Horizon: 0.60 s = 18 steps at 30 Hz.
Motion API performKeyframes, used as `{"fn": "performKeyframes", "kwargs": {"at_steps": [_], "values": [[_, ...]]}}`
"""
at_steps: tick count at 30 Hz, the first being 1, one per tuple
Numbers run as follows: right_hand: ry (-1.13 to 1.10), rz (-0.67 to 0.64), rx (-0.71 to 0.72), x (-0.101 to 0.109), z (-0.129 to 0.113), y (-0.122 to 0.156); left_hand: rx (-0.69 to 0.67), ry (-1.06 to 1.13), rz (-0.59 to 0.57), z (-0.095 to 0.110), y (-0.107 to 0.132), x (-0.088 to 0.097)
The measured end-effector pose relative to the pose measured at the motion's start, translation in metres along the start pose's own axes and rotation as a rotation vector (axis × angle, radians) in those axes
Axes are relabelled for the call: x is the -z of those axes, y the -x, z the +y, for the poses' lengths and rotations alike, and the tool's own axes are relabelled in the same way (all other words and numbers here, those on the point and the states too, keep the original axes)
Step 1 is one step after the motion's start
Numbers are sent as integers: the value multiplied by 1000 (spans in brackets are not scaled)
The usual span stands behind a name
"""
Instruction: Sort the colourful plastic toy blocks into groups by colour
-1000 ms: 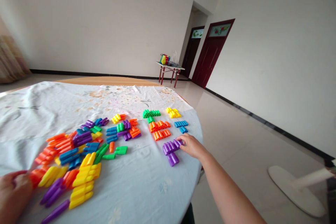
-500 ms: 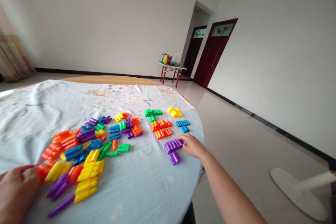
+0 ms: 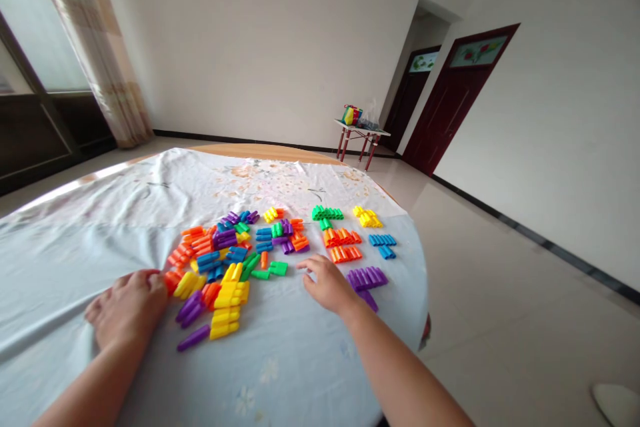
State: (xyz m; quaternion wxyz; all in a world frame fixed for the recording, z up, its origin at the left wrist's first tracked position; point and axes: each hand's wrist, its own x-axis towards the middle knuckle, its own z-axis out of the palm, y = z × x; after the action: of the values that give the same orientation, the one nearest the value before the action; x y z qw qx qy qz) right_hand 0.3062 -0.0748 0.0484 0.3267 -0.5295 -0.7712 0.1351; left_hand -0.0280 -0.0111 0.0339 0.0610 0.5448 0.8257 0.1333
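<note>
A mixed heap of coloured plastic blocks [image 3: 225, 260] lies on a round table under a pale cloth [image 3: 100, 213]. To its right stand sorted rows: green [image 3: 327, 213], yellow [image 3: 367, 217], orange [image 3: 341, 245], blue [image 3: 383, 243] and purple [image 3: 367, 277]. My left hand [image 3: 127, 307] rests palm down on the cloth at the heap's left edge, fingers together, touching an orange block. My right hand [image 3: 327, 283] hovers between the heap and the purple row, fingers apart and holding nothing.
The table's rim [image 3: 425, 320] drops off close to the sorted rows on the right, with tiled floor beyond. A small red-legged table [image 3: 361, 137] with bags stands by the far wall near dark red doors [image 3: 457, 97]. A curtain [image 3: 95, 47] hangs at left.
My right hand has left the purple row and moved left toward the heap. The view has swung left, bringing my left hand and the curtain more fully into sight.
</note>
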Motion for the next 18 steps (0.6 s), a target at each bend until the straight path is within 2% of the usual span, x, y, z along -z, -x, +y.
{"fn": "performKeyframes", "kwargs": {"at_steps": [3, 6, 11, 15, 18], "values": [[10, -12, 29, -27, -3, -17, 3, 3, -2, 0, 2, 1], [23, 49, 35, -42, -1, -25, -4, 0, -3, 0, 4, 3], [129, 191, -62, -49, 14, -31, -2, -6, 4, 0, 5, 4], [209, 153, -175, -52, 28, -37, -6, -10, 2, 0, 4, 4], [192, 133, -208, -53, 32, -40, -7, -9, 4, 0, 4, 3]]}}
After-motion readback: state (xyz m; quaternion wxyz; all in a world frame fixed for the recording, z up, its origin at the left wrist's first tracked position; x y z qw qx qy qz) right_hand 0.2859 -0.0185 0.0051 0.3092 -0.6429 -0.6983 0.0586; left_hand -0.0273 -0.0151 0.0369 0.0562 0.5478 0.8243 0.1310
